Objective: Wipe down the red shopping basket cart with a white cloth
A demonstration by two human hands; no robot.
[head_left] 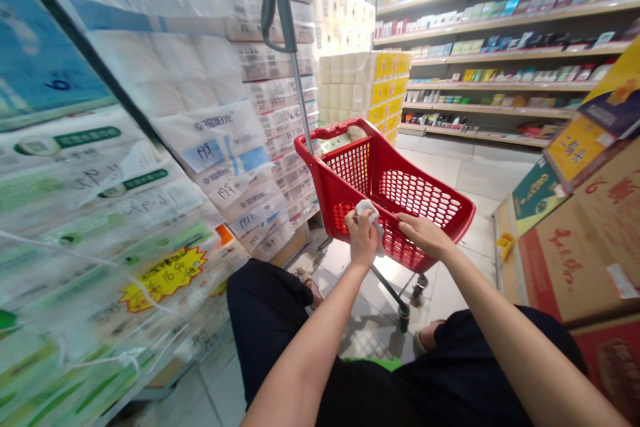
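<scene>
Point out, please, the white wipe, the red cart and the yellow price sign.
White wipe (367,205): head view, on its upper part.
Red cart (324,188): head view, on its solid outer wall.
Yellow price sign (165,278): head view, middle of its face.

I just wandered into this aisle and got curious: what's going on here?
A person is crouched or seated low beside a red shopping cart. Their left hand holds a crumpled white cloth or tissue against the cart's near side; which of the two it is, I can't tell. Their right hand rests on the rim. Stacked paper packs stand to the left, cardboard boxes to the right.
</scene>
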